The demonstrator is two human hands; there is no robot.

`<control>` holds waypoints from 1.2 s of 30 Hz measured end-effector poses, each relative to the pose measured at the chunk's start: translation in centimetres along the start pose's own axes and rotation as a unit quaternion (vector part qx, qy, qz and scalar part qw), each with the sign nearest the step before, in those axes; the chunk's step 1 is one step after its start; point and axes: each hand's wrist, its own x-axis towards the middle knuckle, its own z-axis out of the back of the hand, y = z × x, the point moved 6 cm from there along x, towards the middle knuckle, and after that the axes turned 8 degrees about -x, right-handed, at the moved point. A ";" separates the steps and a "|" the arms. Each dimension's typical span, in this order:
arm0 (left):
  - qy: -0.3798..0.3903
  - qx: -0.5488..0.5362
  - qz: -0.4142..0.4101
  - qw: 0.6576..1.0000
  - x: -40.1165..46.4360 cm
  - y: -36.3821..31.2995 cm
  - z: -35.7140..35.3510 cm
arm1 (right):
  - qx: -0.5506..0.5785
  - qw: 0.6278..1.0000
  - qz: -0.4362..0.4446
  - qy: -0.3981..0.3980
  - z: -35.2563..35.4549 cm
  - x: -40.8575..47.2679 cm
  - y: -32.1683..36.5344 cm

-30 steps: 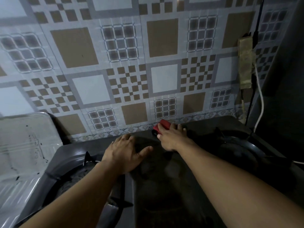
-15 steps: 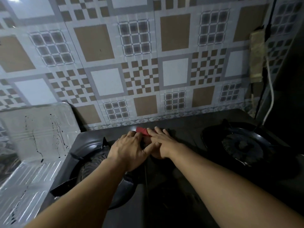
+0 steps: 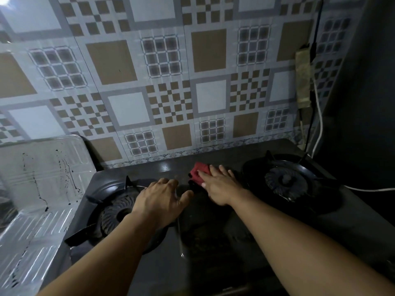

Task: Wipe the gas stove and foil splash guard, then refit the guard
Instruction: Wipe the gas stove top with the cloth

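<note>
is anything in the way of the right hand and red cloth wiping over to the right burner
Nothing visible. The right hand presses the red cloth flat on the dark stove top, and the strip between it and the right burner is bare. The left hand rests on the other side, beside the left burner.

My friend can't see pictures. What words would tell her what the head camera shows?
A person's right hand presses a red cloth flat on a dark gas stove between its two burners, while the left hand rests by the left burner. A stained foil splash guard stands at left, against a tiled wall.
</note>
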 end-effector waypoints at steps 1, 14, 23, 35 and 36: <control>0.007 0.002 0.000 1.000 -0.2 -0.1 -0.1 | 0.004 1.000 -0.016 0.001 0.0 -0.2 -0.5; 0.013 -0.008 0.009 1.000 -2.5 1.4 1.0 | 0.024 0.994 -0.107 -0.024 -1.3 -5.5 0.3; -0.001 -0.004 0.001 1.000 -3.4 1.2 1.3 | 0.011 0.999 -0.039 0.014 -1.2 -4.2 3.8; -0.019 -0.007 -0.032 0.999 -5.9 -2.5 0.2 | -0.013 1.000 0.015 -0.010 -2.9 -9.5 5.5; -0.021 -0.005 -0.036 0.999 -6.2 -2.8 0.0 | -0.003 1.000 0.008 -0.021 -2.8 -9.9 4.6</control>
